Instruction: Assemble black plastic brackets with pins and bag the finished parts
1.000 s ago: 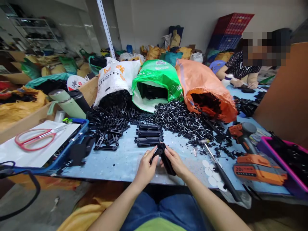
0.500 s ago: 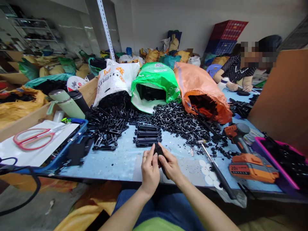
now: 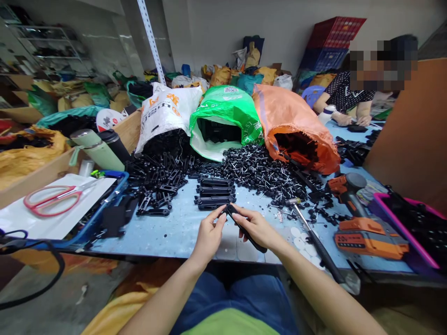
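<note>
A long black plastic bar with a rounded end (image 3: pixel 252 238) slants between my hands above the table's front edge. My right hand (image 3: pixel 257 225) is closed around its length, thumb on top. At its upper end, my left hand (image 3: pixel 210 234) pinches with thumb and fingertips; whether a smaller piece is also there is too dark to tell. Just beyond my fingertips lie several similar black bars (image 3: pixel 214 190), stacked in a row. Farther back is a heap of small black-headed pins with metal shanks (image 3: pixel 263 174). Slotted black arms (image 3: pixel 162 181) are piled to the left.
White (image 3: pixel 167 109), green (image 3: pixel 230 104) and orange (image 3: pixel 289 121) sacks lie open at the back. A hammer (image 3: pixel 319 251) and an orange cordless drill (image 3: pixel 370 237) are on the right. Red-handled scissors (image 3: pixel 52 200) rest over a blue tray (image 3: pixel 78 239) on the left. Another person (image 3: pixel 349 102) works at back right.
The black bar has turned, its lower end swinging to the right. My left hand has shifted slightly left and its fingers now sit at the bar's tip. The view has moved slightly.
</note>
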Available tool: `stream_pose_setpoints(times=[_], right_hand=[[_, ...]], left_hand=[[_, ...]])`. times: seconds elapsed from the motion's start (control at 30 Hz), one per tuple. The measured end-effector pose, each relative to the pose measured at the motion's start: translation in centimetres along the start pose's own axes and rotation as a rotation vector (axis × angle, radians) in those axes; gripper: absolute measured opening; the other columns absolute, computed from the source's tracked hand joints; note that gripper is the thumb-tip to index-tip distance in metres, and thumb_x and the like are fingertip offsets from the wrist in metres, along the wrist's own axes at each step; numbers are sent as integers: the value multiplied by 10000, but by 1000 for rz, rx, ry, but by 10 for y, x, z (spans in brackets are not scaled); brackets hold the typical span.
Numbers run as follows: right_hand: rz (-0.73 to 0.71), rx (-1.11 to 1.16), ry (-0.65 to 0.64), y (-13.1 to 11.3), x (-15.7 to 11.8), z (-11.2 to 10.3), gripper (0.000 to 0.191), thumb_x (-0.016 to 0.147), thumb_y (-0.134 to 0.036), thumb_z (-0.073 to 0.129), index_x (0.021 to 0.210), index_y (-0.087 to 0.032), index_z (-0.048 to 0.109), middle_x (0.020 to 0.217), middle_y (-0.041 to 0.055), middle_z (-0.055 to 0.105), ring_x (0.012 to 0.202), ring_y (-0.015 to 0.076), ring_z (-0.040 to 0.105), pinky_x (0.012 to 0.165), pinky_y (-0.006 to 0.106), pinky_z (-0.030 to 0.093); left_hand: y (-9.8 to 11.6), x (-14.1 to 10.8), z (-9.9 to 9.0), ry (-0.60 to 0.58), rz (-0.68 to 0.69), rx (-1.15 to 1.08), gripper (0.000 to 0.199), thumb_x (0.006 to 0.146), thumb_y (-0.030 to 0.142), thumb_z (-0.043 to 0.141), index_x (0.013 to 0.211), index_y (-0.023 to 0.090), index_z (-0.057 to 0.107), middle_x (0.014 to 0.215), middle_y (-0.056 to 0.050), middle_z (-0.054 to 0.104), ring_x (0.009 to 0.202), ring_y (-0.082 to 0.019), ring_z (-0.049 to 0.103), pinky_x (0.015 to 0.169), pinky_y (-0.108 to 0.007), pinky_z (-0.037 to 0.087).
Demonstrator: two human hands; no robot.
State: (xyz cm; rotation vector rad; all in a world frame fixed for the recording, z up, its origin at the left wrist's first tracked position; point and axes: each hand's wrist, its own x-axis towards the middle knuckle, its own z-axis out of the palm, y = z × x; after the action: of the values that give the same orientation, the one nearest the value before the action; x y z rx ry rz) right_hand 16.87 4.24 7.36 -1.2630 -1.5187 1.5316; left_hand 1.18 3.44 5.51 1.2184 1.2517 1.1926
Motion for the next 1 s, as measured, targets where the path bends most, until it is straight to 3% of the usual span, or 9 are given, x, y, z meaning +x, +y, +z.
stream_pose_setpoints(times=[0.1,0.23,0.37,0.5,0.6,0.87,1.0], right_hand=[[-11,-10,40,6,-1,7,548,838,-460,483,1329,-225,424,783,12,556,492,66,517,406,211,472],[-40,2,131,16,-1,23,538,844,-467,470,1325,-230,430,812,24,571,493,69,509,403,214,471],[-211,-47,289,22,-8,41,507,874,-421,442,1356,-280,375,976,61,566,567,91,526,479,246,505],[-438,-207,392,26,-21,51,508,890,-336,441,1382,-275,330,1008,90,559,781,179,562,676,329,520],[-499,-230,410,31,-25,51,526,888,-309,448,1393,-273,305,1018,95,555,838,205,567,707,350,511],[-436,-164,377,63,-14,53,499,899,-336,431,1382,-269,325,1049,85,565,900,198,574,763,355,505],[-365,-316,297,69,-4,49,490,915,-373,374,1388,-260,314,1143,89,567,988,207,560,855,379,468]], left_hand=[[-3,1,1,6,-2,5,340,809,323,544,1093,157,630,829,-63,688,792,-172,637,756,-312,499],[-9,-1,8,92,101,91,317,836,312,506,1080,156,632,909,-81,686,911,-200,621,794,-344,499],[-9,-10,13,175,255,187,322,876,292,442,1125,165,602,1062,-93,642,1025,-205,574,873,-357,469],[-6,-18,8,100,469,245,332,901,240,395,1185,178,555,1129,-98,605,1025,-188,561,898,-334,448],[-6,-19,1,11,572,256,345,901,208,389,1218,189,523,1119,-96,601,1009,-183,559,879,-328,453],[-30,-12,-2,-73,460,318,335,904,245,392,1204,194,531,1102,-90,602,1028,-187,545,907,-354,433],[-53,-15,5,67,318,364,355,905,267,363,1217,192,515,1171,-100,571,1097,-213,514,931,-395,420]])
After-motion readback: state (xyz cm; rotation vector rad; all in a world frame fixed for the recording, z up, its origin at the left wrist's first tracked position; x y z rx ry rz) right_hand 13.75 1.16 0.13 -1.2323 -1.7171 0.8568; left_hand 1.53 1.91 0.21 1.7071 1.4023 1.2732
